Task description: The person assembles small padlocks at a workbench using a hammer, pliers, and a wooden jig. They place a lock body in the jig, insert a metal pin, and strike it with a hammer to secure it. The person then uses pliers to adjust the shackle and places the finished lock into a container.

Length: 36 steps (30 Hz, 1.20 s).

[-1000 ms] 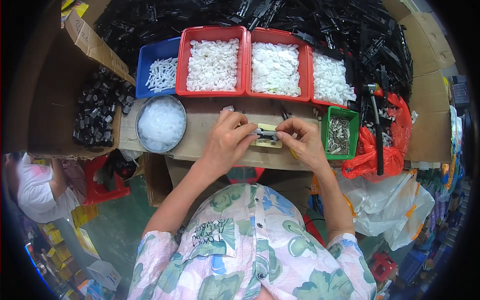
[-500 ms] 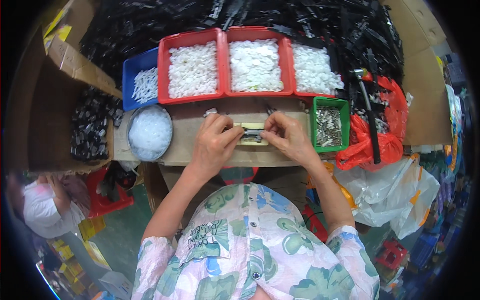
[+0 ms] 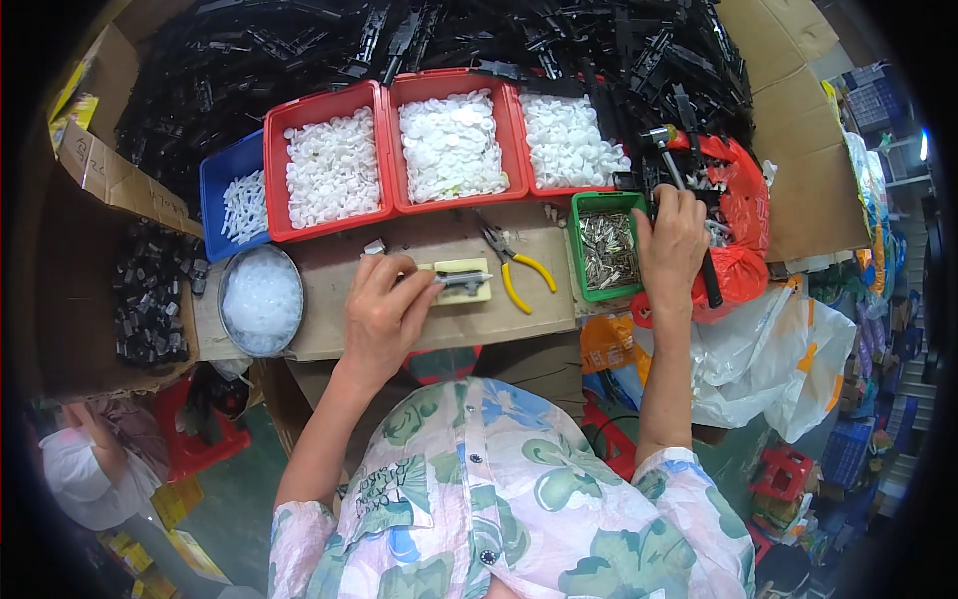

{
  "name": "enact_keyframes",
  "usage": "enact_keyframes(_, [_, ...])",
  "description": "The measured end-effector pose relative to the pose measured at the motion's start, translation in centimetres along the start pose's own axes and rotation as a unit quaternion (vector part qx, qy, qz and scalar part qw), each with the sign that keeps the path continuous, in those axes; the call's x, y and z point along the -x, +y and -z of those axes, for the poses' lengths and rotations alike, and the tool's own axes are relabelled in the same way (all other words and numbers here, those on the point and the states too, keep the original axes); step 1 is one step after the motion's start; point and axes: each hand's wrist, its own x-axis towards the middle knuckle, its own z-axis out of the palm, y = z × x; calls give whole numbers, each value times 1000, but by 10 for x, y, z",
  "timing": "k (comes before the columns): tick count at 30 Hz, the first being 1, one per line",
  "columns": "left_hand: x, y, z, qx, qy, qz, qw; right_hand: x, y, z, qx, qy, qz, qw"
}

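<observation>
My left hand (image 3: 381,307) pinches the left end of a small black part with a slim silver-grey strip (image 3: 464,281). That part lies in a cream block (image 3: 465,297) on the cardboard work surface. Over by the green bin, my right hand (image 3: 673,250) has its fingers around the upper handle of a hammer (image 3: 710,278). The hammer's metal head shows beyond the fingers, and its black handle comes out below the hand. Pliers with yellow grips (image 3: 530,269) lie between the block and the green bin (image 3: 591,293), which holds small metal pieces.
Red trays (image 3: 387,205) of white discs stand behind the cardboard, beside a blue tray (image 3: 212,185) of white pegs. A round metal bowl (image 3: 295,309) holds clear pieces. Black parts (image 3: 289,45) are heaped behind. A red bag (image 3: 743,235) sits at right; another person (image 3: 95,469) is at lower left.
My right hand has left the cream block and moved right to the hammer. The pliers have come into full view. My left hand stays at the block; the whole view has shifted.
</observation>
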Motion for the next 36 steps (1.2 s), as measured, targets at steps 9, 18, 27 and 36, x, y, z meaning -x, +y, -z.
enact_keyframes(9, [-8,14,4,31,0,17,999,-3,23,21,-240,63,-93,964])
enact_keyframes(18, [-18,35,2,342,1,266,901,25,-33,31,-682,-73,-171,708])
enact_keyframes(27, [5,9,18,480,28,396,783,32,-107,23,-513,-87,99,848])
enact_keyframes(36, [26,-1,34,302,77,343,886,36,-130,4,-486,-149,171,844])
